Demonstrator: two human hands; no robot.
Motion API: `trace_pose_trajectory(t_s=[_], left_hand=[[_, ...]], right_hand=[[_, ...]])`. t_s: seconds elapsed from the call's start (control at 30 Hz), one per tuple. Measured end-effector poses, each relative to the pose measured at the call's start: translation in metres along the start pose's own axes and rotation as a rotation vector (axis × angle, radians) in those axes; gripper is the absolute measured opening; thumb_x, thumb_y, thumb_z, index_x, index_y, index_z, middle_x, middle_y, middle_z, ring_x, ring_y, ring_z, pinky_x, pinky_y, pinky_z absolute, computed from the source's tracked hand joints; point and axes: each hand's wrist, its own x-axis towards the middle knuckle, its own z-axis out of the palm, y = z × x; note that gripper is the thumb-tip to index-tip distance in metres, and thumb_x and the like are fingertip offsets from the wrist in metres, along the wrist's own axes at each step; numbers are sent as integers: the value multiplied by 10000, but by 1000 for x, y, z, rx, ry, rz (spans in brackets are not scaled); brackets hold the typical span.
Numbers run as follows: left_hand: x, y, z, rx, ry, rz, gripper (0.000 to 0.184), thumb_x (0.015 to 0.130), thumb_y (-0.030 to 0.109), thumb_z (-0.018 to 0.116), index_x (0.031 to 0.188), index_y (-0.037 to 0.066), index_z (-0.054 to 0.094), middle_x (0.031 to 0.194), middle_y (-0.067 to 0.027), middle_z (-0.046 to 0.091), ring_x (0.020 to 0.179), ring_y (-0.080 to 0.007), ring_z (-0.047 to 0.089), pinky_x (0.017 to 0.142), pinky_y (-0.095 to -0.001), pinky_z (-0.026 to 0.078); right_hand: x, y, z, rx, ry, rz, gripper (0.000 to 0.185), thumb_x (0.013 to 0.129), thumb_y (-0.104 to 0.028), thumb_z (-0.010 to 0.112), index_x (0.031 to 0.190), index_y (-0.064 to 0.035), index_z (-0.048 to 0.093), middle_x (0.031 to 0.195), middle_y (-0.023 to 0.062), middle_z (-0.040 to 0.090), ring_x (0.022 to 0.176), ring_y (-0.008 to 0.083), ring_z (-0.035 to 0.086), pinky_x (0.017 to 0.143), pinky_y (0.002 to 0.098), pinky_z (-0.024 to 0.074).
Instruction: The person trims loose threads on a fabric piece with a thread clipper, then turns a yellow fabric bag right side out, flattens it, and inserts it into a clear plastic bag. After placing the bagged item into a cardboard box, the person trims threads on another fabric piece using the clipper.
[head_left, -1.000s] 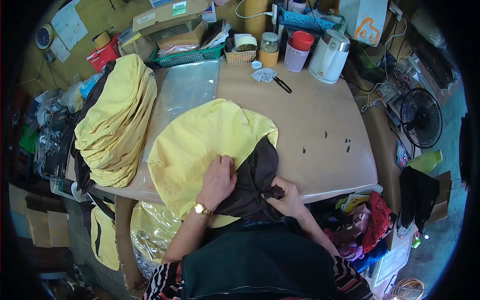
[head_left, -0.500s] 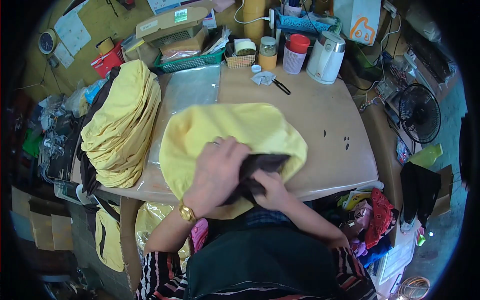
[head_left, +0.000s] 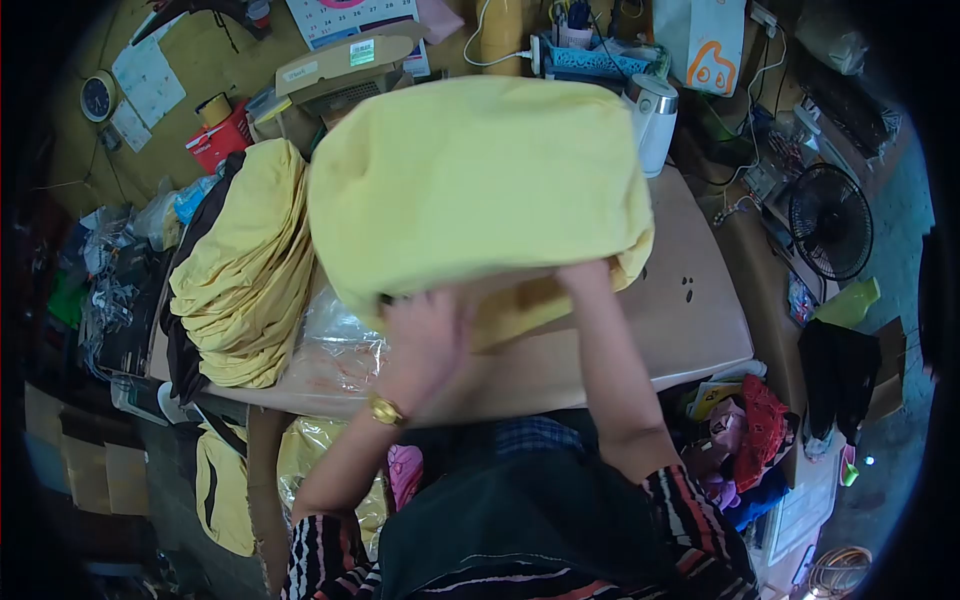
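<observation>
Head view: the yellow cloth is raised above the surface, best spread evenly between the blurred left hand and cloth-hidden right hand, whose openness and grips cannot be told.

You wear a dark green apron across your front, with a pale, curved line of stitching near its lower edge. Your short sleeves have wavy stripes in black, white and coral pink, and end near the elbows. A gold-coloured watch circles the wrist below your left hand. Beyond the apron, blue plaid cloth shows dimly, perhaps part of your lower clothing.
</observation>
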Motion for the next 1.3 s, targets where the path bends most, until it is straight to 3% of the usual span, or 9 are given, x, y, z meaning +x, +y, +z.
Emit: trace_pose_trajectory(t_s=[0.23, 0.3, 0.57, 0.6, 0.73, 0.93, 1.03, 1.1, 1.3], left_hand=[[40, 0, -48, 39, 1, -89, 328, 932, 266, 540, 1104, -9, 591, 910, -201, 629, 845, -399, 617, 771, -565, 451], [45, 0, -44, 108, -723, -224, 293, 928, 272, 541, 949, 15, 680, 860, -208, 667, 873, -411, 641, 814, -571, 453], [56, -25, -34, 80, 104, -179, 279, 863, 290, 630, 937, 32, 703, 830, -174, 689, 658, -326, 664, 622, -437, 528], [51, -42, -31, 56, 210, -89, 375, 852, 381, 636, 936, 23, 710, 819, -180, 692, 731, -332, 678, 657, -435, 536], [43, -32, -37, 50, -800, -153, 556, 836, 517, 615, 970, -17, 690, 859, -215, 686, 823, -376, 672, 745, -466, 524], [16, 6, -54, -118, 19, -29, 350, 904, 298, 592, 998, -37, 624, 876, -235, 646, 778, -396, 633, 715, -464, 510], [4, 6, -22, -146, -282, -61, 296, 913, 235, 567, 1008, -40, 618, 890, -241, 645, 804, -400, 633, 716, -472, 510], [8, 13, 0, -114, -711, -202, 270, 915, 192, 546, 1044, -41, 593, 929, -250, 635, 838, -402, 624, 735, -485, 505], [13, 23, 36, -812, -255, -315, 372, 976, 269, 525, 1185, -38, 492, 916, -166, 625, 804, -238, 622, 758, -358, 500]], right_hand=[[-5, -35, -16, -106, 274, 17, 390, 909, -240, 489, 1261, -99, 581, 1251, 124, 607, 1180, 292, 550, 1019, 395, 409], [-1, -58, -46, -104, -869, 404, 405, 901, -238, 502, 1278, -111, 578, 1211, 140, 628, 1117, 305, 594, 984, 401, 445], [-36, -85, -36, -71, -253, 232, 370, 777, -266, 723, 1034, -6, 664, 922, 208, 662, 943, 374, 639, 897, 462, 480], [-48, -61, -12, -375, 227, -37, 374, 810, -335, 692, 955, 10, 685, 893, 221, 668, 901, 387, 647, 861, 474, 485], [-35, -55, -55, -121, -700, 164, 376, 912, -346, 556, 962, -4, 703, 950, 202, 686, 967, 342, 642, 878, 437, 488], [-76, -36, -31, -401, 445, -129, 290, 790, -180, 568, 1006, -63, 722, 922, 181, 686, 889, 335, 657, 848, 438, 503], [-72, -24, -36, -415, -585, 141, 242, 773, -140, 582, 965, -72, 714, 871, 157, 693, 788, 326, 666, 754, 427, 527], [-81, 1, -3, -354, -433, 1, 247, 789, -160, 614, 996, -44, 682, 790, 139, 688, 701, 321, 668, 664, 414, 535], [-120, -65, 49, -69, -167, -81, 481, 884, -347, 598, 1221, -5, 557, 1244, 170, 566, 1181, 323, 523, 1022, 503, 366]])
